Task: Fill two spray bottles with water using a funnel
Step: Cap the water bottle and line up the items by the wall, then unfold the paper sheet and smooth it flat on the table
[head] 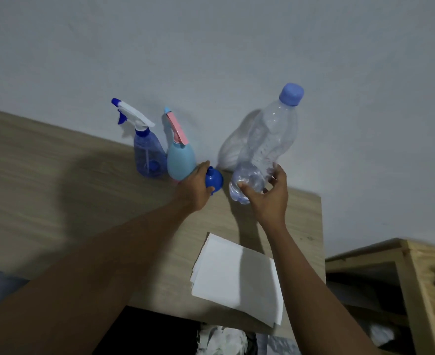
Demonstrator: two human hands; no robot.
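Note:
Two spray bottles stand at the back of the wooden table (pixel 57 175) against the wall: a clear blue one with a white and blue trigger head (pixel 147 152), and a light blue one with a pink trigger (pixel 181 157). My left hand (pixel 194 188) is closed around a small blue funnel (pixel 213 180) just in front of the light blue bottle. My right hand (pixel 269 196) has its fingers around the bottom of a large clear water bottle with a blue cap (pixel 267 142), which leans to the right. A little water shows in its base.
A stack of white paper towels (pixel 236 275) lies near the table's front right. A wooden shelf unit (pixel 416 278) stands to the right of the table. Crumpled white material (pixel 221 339) sits below the table's front edge.

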